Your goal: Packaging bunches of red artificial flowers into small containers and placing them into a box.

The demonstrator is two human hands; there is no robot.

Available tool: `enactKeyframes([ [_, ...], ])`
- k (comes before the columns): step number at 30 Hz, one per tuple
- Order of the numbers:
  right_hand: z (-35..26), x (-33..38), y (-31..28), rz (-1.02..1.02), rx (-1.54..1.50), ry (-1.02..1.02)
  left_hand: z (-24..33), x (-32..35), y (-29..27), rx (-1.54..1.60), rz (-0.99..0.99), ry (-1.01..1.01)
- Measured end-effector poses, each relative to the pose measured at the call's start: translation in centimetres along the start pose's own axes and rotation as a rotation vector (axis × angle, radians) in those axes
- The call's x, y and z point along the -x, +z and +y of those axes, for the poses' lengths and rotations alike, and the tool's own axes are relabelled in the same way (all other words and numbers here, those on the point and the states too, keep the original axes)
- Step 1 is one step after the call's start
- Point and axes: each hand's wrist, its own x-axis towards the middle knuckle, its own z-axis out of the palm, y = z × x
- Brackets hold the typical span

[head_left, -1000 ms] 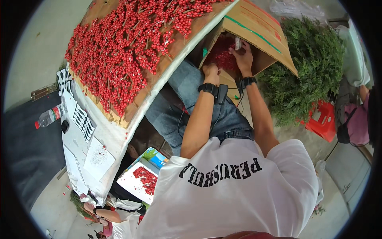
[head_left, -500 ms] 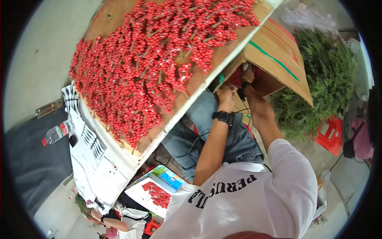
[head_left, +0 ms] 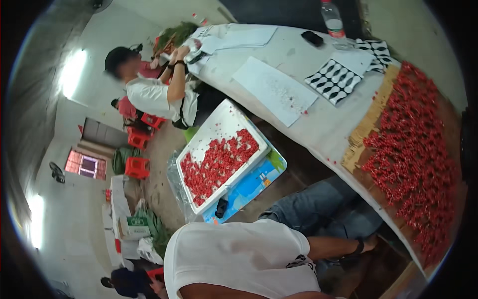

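My left hand (head_left: 369, 243) is at the lower right, below the table's edge and beside my jeans. A black band circles its wrist. Its fingers are hidden in shadow, so what it holds or touches does not show. My right hand is out of view. Above and to the right of the left hand, sprigs of red berries (head_left: 411, 164) cover a brown board (head_left: 388, 197) on the table. Left of my knees, a white foam tray (head_left: 230, 112) holds loose red berry pieces (head_left: 219, 164). It stands on a blue printed surface (head_left: 259, 177) with a small black object (head_left: 221, 208).
On the white-covered table (head_left: 279, 47) lie white sheets (head_left: 271, 89), a black-and-white patterned sheet (head_left: 333, 79) and a plastic bottle (head_left: 334, 25). A co-worker (head_left: 154, 94) in white sits at its far end. Red stools (head_left: 137, 168) stand on the floor at left.
My view has swung left, away from the cardboard box where both hands were. The box and my right hand have left the picture; the foam tray and co-worker are now fully seen.
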Motion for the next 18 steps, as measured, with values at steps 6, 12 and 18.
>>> enactKeyframes([
  [6, -0.7, 0.6, -0.5, -0.051, -0.009, -0.064, 2.6, 3.3, -2.7, -0.014, 0.013, -0.022],
  [12, 0.2, 3.0, -1.5, -0.131, -0.094, -0.026, 2.3, 4.8, -3.4, 0.001, 0.065, 0.029],
  [18, 3.3, 5.2, -2.3, -0.246, -0.306, 0.112, 3.0, 6.4, -2.7, 0.009, 0.142, 0.077],
])
